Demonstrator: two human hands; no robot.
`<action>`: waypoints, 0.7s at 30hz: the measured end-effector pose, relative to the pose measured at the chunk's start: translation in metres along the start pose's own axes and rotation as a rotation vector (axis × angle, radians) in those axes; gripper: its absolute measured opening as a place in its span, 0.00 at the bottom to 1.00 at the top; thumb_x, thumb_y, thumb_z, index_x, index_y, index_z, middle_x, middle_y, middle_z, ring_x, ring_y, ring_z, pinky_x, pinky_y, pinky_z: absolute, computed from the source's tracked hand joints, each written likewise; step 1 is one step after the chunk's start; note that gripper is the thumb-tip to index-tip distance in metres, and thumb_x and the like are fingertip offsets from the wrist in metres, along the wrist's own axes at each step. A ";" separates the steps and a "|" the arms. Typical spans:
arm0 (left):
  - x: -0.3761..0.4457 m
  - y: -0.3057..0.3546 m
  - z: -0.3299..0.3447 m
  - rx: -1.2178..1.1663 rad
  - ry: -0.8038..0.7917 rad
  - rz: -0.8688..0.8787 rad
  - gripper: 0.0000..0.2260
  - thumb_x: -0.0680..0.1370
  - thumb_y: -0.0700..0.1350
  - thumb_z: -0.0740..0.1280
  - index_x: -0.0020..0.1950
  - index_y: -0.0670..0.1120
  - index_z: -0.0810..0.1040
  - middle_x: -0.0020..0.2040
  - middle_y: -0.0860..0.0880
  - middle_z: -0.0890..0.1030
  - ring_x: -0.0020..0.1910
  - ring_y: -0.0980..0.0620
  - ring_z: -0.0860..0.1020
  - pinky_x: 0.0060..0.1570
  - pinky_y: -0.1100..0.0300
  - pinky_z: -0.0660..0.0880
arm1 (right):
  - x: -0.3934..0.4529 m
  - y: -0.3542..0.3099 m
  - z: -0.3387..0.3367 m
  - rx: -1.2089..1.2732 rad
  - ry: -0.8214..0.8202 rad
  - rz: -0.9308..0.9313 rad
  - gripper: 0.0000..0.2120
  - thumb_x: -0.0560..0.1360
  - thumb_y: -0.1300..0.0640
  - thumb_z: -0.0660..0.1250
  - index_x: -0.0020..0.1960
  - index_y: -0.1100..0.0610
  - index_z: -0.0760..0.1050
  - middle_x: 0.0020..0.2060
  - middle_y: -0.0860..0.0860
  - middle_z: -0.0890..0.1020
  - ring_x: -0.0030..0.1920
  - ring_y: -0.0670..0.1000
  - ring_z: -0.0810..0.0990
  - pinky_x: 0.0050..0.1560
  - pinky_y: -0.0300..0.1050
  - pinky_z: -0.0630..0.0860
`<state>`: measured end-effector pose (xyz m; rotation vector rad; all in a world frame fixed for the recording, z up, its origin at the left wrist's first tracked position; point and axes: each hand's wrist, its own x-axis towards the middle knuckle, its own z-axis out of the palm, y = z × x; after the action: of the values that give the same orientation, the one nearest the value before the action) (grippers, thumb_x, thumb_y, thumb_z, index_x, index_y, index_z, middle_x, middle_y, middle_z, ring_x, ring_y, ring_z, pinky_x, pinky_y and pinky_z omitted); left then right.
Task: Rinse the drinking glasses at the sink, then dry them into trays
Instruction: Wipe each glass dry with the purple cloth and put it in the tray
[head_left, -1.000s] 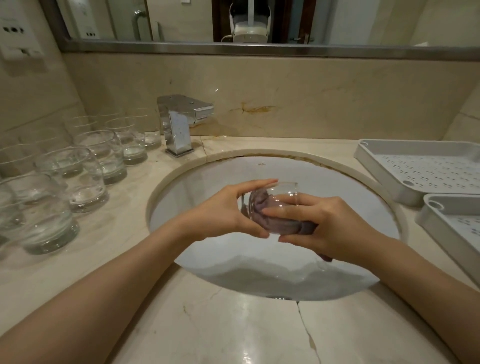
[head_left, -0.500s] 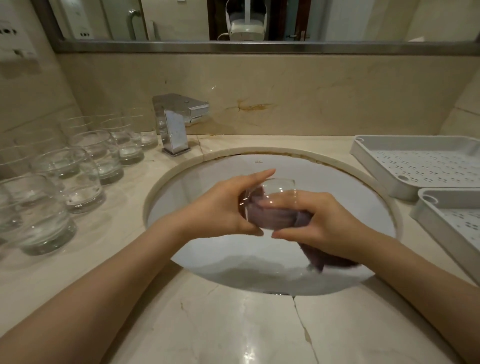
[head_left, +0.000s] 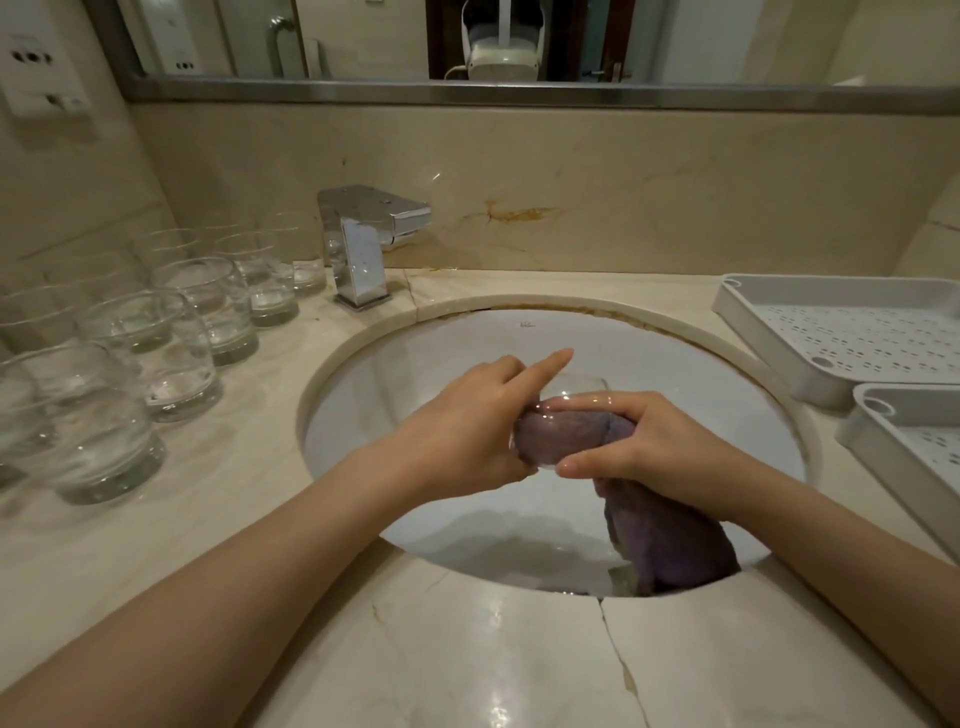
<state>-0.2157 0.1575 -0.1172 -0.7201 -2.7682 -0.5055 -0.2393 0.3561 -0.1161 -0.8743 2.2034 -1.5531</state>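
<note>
Over the white sink basin my left hand grips a clear drinking glass lying on its side, index finger stretched out along its rim. My right hand holds a purple cloth that is stuffed inside the glass, with the cloth's tail hanging down into the basin. Several more clear glasses stand upright on the marble counter to the left. Two white perforated trays sit on the counter at the right, both holding nothing.
A chrome faucet stands behind the basin at the left, with no water running. A mirror edge runs along the wall above. The marble counter in front has a crack near the basin's rim.
The cloth now fills more of the glass and its tail hangs lower into the basin. My right hand has closed further round the glass mouth; the glass has tilted flatter.
</note>
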 end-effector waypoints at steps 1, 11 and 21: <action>0.000 -0.003 -0.003 -0.068 -0.005 -0.003 0.45 0.69 0.44 0.77 0.78 0.55 0.54 0.59 0.48 0.73 0.57 0.50 0.73 0.58 0.54 0.73 | -0.001 0.000 0.002 -0.025 0.022 -0.035 0.21 0.68 0.64 0.75 0.53 0.42 0.79 0.39 0.39 0.85 0.39 0.38 0.82 0.41 0.29 0.73; -0.003 -0.008 -0.021 -0.720 -0.104 -0.137 0.37 0.66 0.35 0.78 0.71 0.55 0.68 0.60 0.55 0.77 0.56 0.60 0.79 0.52 0.67 0.76 | -0.002 0.008 -0.004 -0.786 0.159 -0.595 0.20 0.70 0.46 0.69 0.62 0.49 0.79 0.61 0.47 0.80 0.57 0.47 0.81 0.51 0.43 0.80; 0.000 -0.008 -0.005 -0.051 0.082 0.133 0.41 0.70 0.42 0.77 0.77 0.54 0.59 0.61 0.47 0.71 0.56 0.50 0.74 0.54 0.58 0.75 | -0.002 -0.006 -0.002 0.053 0.029 0.004 0.21 0.67 0.65 0.75 0.56 0.48 0.79 0.37 0.46 0.85 0.35 0.48 0.82 0.38 0.35 0.77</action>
<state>-0.2192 0.1492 -0.1146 -0.8676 -2.6188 -0.5672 -0.2375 0.3575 -0.1095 -0.8364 2.1711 -1.6246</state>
